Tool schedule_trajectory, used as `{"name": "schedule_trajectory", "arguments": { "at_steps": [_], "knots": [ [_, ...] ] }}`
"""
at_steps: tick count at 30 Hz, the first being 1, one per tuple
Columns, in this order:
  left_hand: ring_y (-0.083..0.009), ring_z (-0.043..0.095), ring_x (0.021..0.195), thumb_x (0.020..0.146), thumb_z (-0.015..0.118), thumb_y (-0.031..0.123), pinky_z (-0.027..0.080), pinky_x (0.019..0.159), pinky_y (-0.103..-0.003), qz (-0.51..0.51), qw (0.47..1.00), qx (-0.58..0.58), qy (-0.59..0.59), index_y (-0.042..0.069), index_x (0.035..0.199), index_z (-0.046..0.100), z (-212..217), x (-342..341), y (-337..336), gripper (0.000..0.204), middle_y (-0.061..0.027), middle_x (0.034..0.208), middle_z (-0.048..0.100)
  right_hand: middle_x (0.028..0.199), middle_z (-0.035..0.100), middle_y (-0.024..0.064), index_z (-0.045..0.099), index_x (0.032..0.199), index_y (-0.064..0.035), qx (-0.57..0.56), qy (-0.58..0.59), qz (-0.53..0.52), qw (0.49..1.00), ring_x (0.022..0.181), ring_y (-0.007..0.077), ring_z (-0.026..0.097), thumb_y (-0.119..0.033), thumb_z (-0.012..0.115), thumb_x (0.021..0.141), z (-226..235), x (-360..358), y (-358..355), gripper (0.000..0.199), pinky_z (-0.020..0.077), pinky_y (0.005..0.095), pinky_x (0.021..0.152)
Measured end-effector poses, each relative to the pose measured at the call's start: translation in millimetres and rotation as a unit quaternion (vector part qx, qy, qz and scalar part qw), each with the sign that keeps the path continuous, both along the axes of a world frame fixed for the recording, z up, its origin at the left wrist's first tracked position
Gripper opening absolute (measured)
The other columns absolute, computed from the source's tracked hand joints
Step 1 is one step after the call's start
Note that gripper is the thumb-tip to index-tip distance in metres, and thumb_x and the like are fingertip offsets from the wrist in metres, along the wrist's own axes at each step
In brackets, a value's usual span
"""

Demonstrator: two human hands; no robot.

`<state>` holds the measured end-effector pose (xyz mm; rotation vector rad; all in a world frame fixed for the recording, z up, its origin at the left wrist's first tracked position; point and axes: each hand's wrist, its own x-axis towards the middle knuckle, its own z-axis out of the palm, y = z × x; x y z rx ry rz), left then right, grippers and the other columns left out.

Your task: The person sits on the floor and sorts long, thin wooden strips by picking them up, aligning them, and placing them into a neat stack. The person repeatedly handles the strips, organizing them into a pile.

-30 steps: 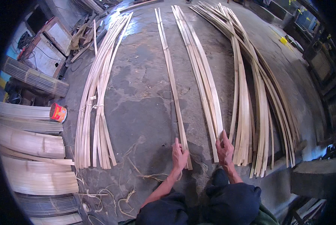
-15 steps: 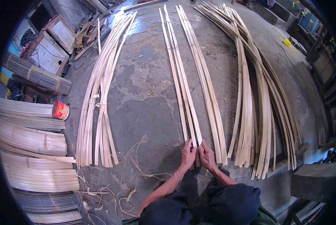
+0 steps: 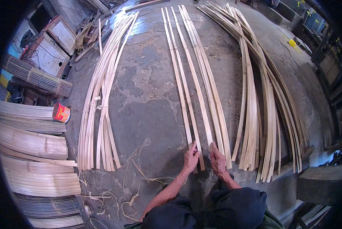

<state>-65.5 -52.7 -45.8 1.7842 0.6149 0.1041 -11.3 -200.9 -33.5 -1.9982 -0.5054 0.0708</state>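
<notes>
Long pale bamboo strips (image 3: 186, 87) lie side by side on the concrete floor (image 3: 148, 95), running away from me. My left hand (image 3: 190, 158) presses on the near ends of the two leftmost strips. My right hand (image 3: 217, 159) rests on the near end of the neighbouring group of strips (image 3: 207, 87). Both hands lie flat with fingers on the strips, close together. My dark-clothed knees (image 3: 232, 208) are below them.
A bundle of strips (image 3: 102, 95) lies to the left, a bigger fan of strips (image 3: 262, 99) to the right. A red can (image 3: 61, 113) stands at the left beside stacked woven bamboo mats (image 3: 29, 152). Loose fibre scraps (image 3: 140, 179) litter the near floor. A concrete block (image 3: 323, 183) sits right.
My right hand has slid a group of strips leftward next to the single strip; both hands have come together near the middle and now sit slightly apart on the strip ends.
</notes>
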Motion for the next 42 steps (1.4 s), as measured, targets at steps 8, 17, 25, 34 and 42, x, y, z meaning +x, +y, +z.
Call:
{"name": "schedule_trajectory", "arguments": {
  "at_steps": [8, 17, 25, 34, 42],
  "knots": [
    [-0.0118, 0.053, 0.066, 0.089, 0.059, 0.005, 0.048, 0.063, -0.03, -0.047, 0.999, 0.011, 0.024, 0.007, 0.147, 0.037, 6, -2, 2, 0.062, -0.0056, 0.076, 0.058, 0.096, 0.063, 0.0286, 0.041, 0.144, -0.0112, -0.058, 0.16, 0.045, 0.984, 0.083, 0.0311, 0.068, -0.017, 0.052, 0.099, 10, 1, 21, 0.047, 0.0504, 0.0378, 0.071],
    [-0.0166, 0.058, 0.067, 0.089, 0.06, 0.008, 0.05, 0.067, -0.032, -0.041, 0.998, 0.048, 0.011, 0.006, 0.147, 0.036, -6, -10, -4, 0.063, -0.011, 0.079, 0.062, 0.085, 0.059, 0.0307, 0.041, 0.143, -0.0077, -0.084, 0.102, 0.058, 0.989, 0.076, 0.0433, 0.064, -0.023, 0.052, 0.099, -14, 4, 19, 0.048, 0.0487, 0.0424, 0.064],
    [-0.0209, 0.061, 0.069, 0.088, 0.06, 0.007, 0.052, 0.071, -0.034, -0.037, 0.996, 0.085, -0.004, 0.003, 0.144, 0.041, 0, -19, -4, 0.059, -0.0116, 0.078, 0.063, 0.085, 0.061, 0.0305, 0.043, 0.141, -0.0061, -0.118, 0.096, 0.11, 0.982, 0.082, 0.0467, 0.063, -0.029, 0.053, 0.098, -10, 10, 16, 0.049, 0.0477, 0.048, 0.067],
    [-0.025, 0.062, 0.077, 0.085, 0.061, 0.007, 0.051, 0.071, -0.037, -0.028, 0.992, 0.118, 0.021, 0.0, 0.136, 0.048, 3, -29, -2, 0.054, -0.0141, 0.088, 0.062, 0.084, 0.063, 0.0302, 0.042, 0.143, -0.0127, -0.208, 0.107, 0.122, 0.965, 0.081, 0.047, 0.063, -0.035, 0.048, 0.099, 0, 6, 18, 0.049, 0.0478, 0.0517, 0.067],
    [-0.0383, 0.042, 0.126, 0.085, 0.064, 0.015, 0.036, 0.102, -0.05, -0.113, 0.908, 0.403, 0.005, 0.004, 0.144, 0.038, 29, -22, -13, 0.065, -0.0233, 0.136, 0.041, 0.093, 0.062, 0.0229, 0.048, 0.138, -0.0129, -0.203, -0.059, 0.041, 0.977, 0.084, 0.0417, 0.063, -0.028, 0.057, 0.094, 13, 19, 4, 0.048, 0.0502, 0.0486, 0.072]
  ]
}}
